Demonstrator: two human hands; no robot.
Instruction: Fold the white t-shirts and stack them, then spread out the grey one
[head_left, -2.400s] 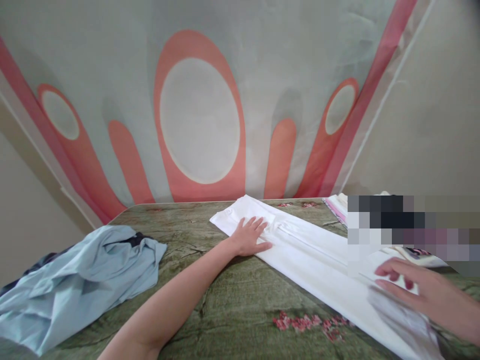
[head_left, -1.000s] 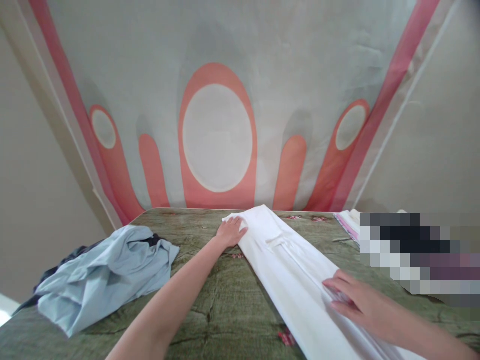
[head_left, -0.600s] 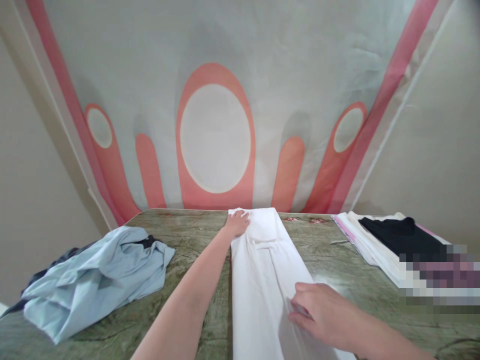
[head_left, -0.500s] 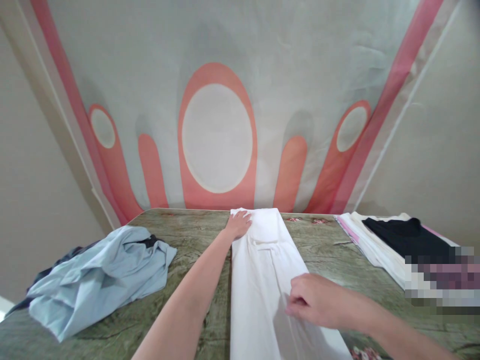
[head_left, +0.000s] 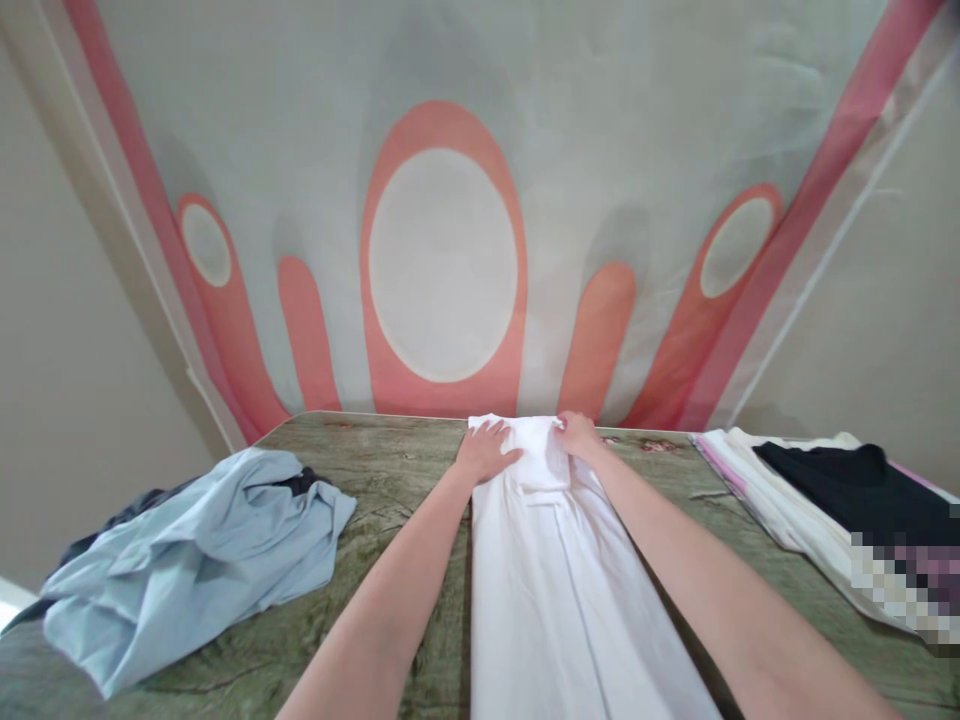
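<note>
There are two hands [head_left: 486, 455] [head_left: 580, 436], one white garment [head_left: 540, 610] and one light-blue garment [head_left: 199, 560]. The backdrop [head_left: 630, 110] shows three white ovals [head_left: 444, 265] [head_left: 207, 245] [head_left: 738, 246].

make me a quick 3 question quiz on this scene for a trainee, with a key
1. Multiple choice: the left hand and right hand touch which part of the white garment?
A) the part nearest the wearer
B) the middle
C) the far end

2. True or false: the crumpled pale blue cloth lies to the left of the white garment.

3. Open: in the pile at the right, what colour is the darkest cloth?

Key: 1. C; 2. True; 3. Black
</note>
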